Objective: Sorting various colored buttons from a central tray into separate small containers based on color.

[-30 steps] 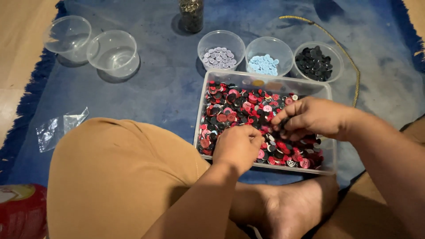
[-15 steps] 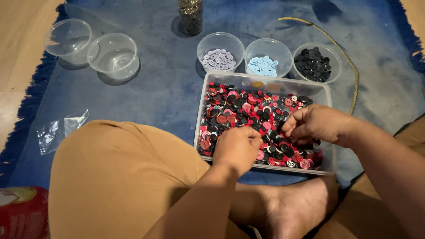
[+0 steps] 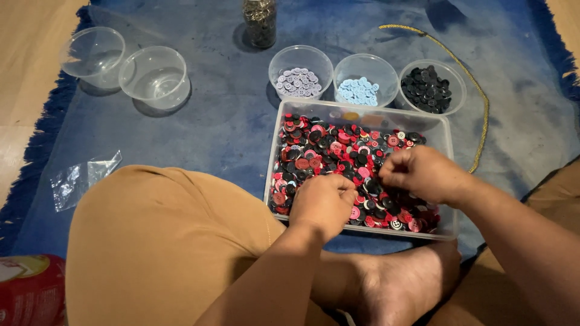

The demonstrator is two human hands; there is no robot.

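A clear rectangular tray (image 3: pixel 448 130) on a blue rug holds a heap of red, black and pink buttons (image 3: pixel 338 148). Both my hands are down in it. My left hand (image 3: pixel 323 202) is curled into a loose fist over the buttons at the tray's near edge. My right hand (image 3: pixel 423 175) rests on the heap just to the right, its fingertips pinched together and pointing toward the left hand. Whether either hand holds a button is hidden by the fingers.
Behind the tray stand three round tubs: lilac buttons (image 3: pixel 296 81), light blue buttons (image 3: pixel 357 90), black buttons (image 3: pixel 426 89). Two empty clear tubs (image 3: pixel 154 75) sit far left, a jar (image 3: pixel 260 21) at the back. A yellow cord (image 3: pixel 477 102), plastic bag (image 3: pixel 81 178), my knee (image 3: pixel 163 241) and foot (image 3: pixel 402 284) are also in view.
My right hand has slid from the tray's middle right toward the near side and closer to my left hand. The left hand has barely moved.
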